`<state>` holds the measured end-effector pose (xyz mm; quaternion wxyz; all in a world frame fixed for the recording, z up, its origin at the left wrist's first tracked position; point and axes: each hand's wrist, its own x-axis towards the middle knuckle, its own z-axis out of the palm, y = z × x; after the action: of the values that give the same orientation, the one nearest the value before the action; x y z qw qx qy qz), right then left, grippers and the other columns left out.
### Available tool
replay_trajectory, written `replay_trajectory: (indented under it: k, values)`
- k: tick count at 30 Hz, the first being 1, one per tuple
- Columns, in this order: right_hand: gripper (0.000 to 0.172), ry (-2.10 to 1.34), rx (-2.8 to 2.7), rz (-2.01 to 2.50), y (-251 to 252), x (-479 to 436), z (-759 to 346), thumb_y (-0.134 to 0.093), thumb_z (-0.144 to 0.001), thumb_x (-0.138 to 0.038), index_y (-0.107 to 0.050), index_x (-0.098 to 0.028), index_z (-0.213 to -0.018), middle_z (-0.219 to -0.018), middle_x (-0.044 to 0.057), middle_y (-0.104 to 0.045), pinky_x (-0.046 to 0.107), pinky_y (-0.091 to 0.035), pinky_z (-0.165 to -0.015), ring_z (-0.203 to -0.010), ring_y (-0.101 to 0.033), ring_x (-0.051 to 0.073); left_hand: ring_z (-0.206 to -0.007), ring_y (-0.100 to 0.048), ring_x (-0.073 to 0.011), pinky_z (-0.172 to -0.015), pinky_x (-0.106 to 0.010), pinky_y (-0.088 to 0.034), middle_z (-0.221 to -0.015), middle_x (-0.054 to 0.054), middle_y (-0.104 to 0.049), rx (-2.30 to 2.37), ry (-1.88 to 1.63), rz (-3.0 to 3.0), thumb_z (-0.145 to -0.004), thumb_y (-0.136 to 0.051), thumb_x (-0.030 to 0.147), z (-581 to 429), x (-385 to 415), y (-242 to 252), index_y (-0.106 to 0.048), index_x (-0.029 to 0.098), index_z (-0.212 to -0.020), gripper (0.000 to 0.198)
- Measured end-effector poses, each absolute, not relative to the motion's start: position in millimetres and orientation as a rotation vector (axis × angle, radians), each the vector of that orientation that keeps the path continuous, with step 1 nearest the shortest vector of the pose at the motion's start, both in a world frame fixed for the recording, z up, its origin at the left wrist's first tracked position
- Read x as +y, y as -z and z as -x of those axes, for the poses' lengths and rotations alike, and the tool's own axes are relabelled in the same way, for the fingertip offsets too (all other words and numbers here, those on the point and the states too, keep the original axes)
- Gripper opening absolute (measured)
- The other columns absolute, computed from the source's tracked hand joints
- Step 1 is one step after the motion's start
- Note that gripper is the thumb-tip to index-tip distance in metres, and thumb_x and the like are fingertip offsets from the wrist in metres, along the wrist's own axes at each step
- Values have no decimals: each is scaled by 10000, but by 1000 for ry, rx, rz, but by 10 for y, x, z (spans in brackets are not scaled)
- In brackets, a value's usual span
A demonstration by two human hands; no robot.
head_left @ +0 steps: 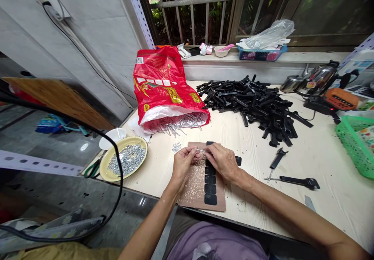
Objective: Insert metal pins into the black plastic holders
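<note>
Over a brown board [189,197], my left hand [182,162] pinches a thin metal pin [201,150] between thumb and fingertips. My right hand [223,160] meets it from the other side, its fingers closed at the pin's far end; any small part inside them is hidden. Black rounded-square pads [210,190] run in a column down the board beneath my right hand. Tiny pale bits [194,180] cover the board's left half. Just left of the board lies a little group of small metal pieces [176,147].
A red bag [163,80] spills metal pins toward me. Behind stands a heap of black plastic parts [248,96]. A yellow plate [145,155] of small metal pieces sits left, beside green-handled scissors [92,169]. Two black parts [300,182] and a green basket [353,147] are right.
</note>
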<state>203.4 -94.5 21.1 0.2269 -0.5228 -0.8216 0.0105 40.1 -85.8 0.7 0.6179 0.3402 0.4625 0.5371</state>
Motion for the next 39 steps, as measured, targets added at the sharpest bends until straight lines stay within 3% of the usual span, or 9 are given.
replay_trajectory:
  k: [6, 13, 20, 25, 29, 35, 39]
  values:
    - [311, -76, -2275, 1446, -224, -932, -2024, -356, -976, -316, -634, -199, -898, -816, 45, -600, 242, -357, -607, -742, -553, 139, -597, -622, -90, -629, -214, -515, -696, -25, -675, 1070, -1230, -772, -656, -767, 321, -400, -858, -39, -670, 105, -869, 319]
    - [253, -276, -2248, 1375, -201, -917, -2061, -381, -965, -307, -605, -207, -1024, -933, 51, -570, 225, -402, -602, -773, -563, 132, -593, -621, -90, -643, -223, -519, -689, -16, -676, 1068, -1215, -760, -643, -776, 305, -397, -855, -99, -669, 109, -862, 313]
    - [192, -496, -2102, 1319, -148, -909, -2119, -438, -946, -281, -604, -186, -923, -851, 33, -609, 251, -429, -676, -770, -569, 137, -588, -611, -91, -631, -223, -522, -670, -21, -664, 1064, -1171, -791, -640, -775, 319, -465, -839, -53, -676, 104, -855, 320]
    - [223, -396, -2182, 1388, -114, -879, -2373, -414, -956, -320, -605, -205, -966, -889, 26, -593, 241, -415, -669, -792, -561, 131, -498, -543, -78, -501, -193, -479, -586, 18, -591, 1133, -1035, -860, -678, -737, 354, -447, -863, 6, -639, 109, -1069, 471]
    - [252, -224, -2266, 1465, 16, -752, -2575, -401, -961, -319, -612, -182, -936, -884, 42, -583, 245, -394, -614, -792, -543, 143, -402, -413, -54, -372, -161, -346, -565, 64, -489, 1266, -1052, -1006, -731, -676, 385, -416, -866, 48, -570, 146, -1185, 524]
    - [288, -211, -2511, 1095, 168, -883, -2630, -349, -973, -239, -614, -160, -892, -824, 46, -582, 280, -418, -649, -787, -509, 149, -603, -490, -83, -568, -182, -410, -768, -4, -565, 1449, -1202, -1266, -783, -624, 369, -455, -854, 130, -616, 160, -1126, 402]
    - [273, -245, -2558, 962, 114, -855, -2629, -354, -968, -214, -609, -171, -880, -790, 32, -572, 273, -421, -632, -757, -488, 139, -599, -470, -90, -572, -190, -393, -781, 0, -554, 1472, -1228, -1272, -789, -612, 388, -491, -875, 134, -597, 169, -1158, 430]
